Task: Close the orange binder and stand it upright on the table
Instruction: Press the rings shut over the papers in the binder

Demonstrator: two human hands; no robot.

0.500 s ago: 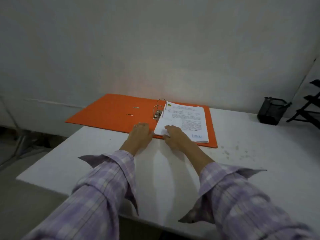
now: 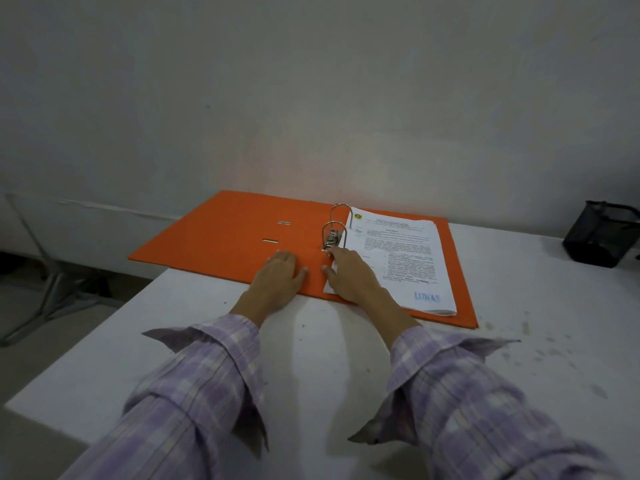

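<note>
The orange binder (image 2: 221,233) lies open and flat on the white table (image 2: 329,368), its left cover hanging over the table's left edge. Two metal rings (image 2: 334,223) stand up at its middle, and a stack of printed papers (image 2: 405,261) rests on its right half. My left hand (image 2: 278,277) lies flat, palm down, on the binder's near edge just left of the rings. My right hand (image 2: 349,273) rests on the papers' near left corner, fingertips close to the ring lever. Neither hand grips anything.
A black mesh pen holder (image 2: 601,239) stands at the table's far right. A grey wall rises right behind the binder. Metal legs of a stand (image 2: 45,271) are on the floor at left.
My right hand has slid forward along the papers' left edge toward the ring lever. The left hand has stayed flat on the binder's near edge.
</note>
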